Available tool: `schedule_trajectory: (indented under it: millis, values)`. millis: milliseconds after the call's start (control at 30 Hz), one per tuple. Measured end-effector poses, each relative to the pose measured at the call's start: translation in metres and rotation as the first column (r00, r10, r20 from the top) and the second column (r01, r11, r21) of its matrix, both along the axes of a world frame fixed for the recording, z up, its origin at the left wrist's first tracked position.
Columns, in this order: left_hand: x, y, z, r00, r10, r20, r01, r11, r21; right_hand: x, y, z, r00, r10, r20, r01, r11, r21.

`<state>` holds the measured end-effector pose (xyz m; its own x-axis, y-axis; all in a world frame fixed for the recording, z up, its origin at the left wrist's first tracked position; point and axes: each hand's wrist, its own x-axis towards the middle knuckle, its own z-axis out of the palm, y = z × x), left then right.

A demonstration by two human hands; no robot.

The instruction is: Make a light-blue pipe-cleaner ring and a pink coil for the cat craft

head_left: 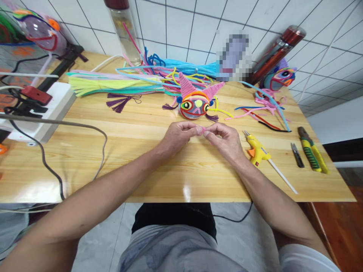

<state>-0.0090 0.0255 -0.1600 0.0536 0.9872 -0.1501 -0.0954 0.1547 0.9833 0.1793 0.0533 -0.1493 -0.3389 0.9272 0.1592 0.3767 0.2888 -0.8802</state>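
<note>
A small piece of pink pipe cleaner (203, 130) is pinched between the fingertips of my left hand (181, 135) and my right hand (224, 139), above the middle of the table. Most of the piece is hidden by the fingers. Just behind the hands stands a mask-like ornament (194, 107) with pink pointed ears, round eyes, a red-outlined mouth and dark purple tassels at its sides. To the right of my right hand lies a yellow glue gun (258, 150) with a white glue stick in its back.
Bundles of pipe cleaners (113, 83) lie along the tiled wall, with a purple tassel (121, 102) in front. Pliers (312, 150) and small snips (297, 155) rest at the right. A power strip (53, 113) with cables stands left. Two bottles, one red-brown (278, 53), stand behind.
</note>
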Motion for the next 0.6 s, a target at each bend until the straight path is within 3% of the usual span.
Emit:
schedule_trajectory:
  millis: [200,467,600]
  values:
    - [-0.0016,0.0017,-0.0034,0.995,-0.098,-0.030,0.099,0.994,0.044,-0.0005,0.0012,0.0005,1.000,-0.020,-0.016,0.020,1.000,-0.004]
    - [-0.0079,0.0081,-0.0046,0.964,-0.137,-0.228,0.180,0.967,0.181,-0.0001,0.0000,0.0002,0.989,0.002,0.149,-0.046,0.953,0.298]
    - [-0.0089,0.0074,-0.0040,0.949,-0.117,-0.293,0.178,0.965,0.193,0.0017,0.0000,-0.0012,0.981,0.007,0.196,-0.068,0.949,0.308]
